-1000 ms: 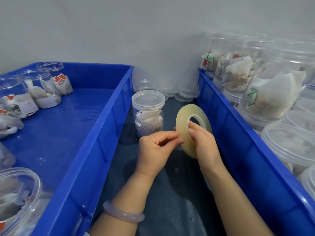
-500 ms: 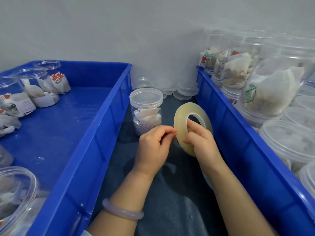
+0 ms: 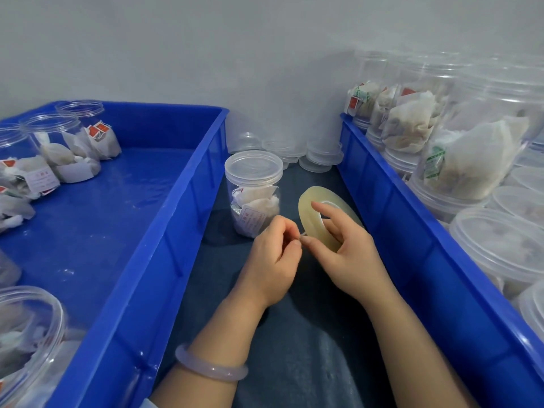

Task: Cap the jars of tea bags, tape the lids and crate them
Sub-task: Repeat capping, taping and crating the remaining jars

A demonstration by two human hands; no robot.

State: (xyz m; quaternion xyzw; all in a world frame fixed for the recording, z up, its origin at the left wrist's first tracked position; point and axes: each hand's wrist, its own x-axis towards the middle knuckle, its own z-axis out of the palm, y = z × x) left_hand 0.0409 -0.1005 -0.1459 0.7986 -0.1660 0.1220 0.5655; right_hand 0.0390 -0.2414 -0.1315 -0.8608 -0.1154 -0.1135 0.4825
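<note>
One tape roll (image 3: 306,212), edgewise; hole leftward

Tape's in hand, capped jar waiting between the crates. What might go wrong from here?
1. The left hand pinches only a sliver at the edge of the tape; the end may slip free or tear.
2. The jar stands free right beside that hand; a hard pull could tip it.
</note>
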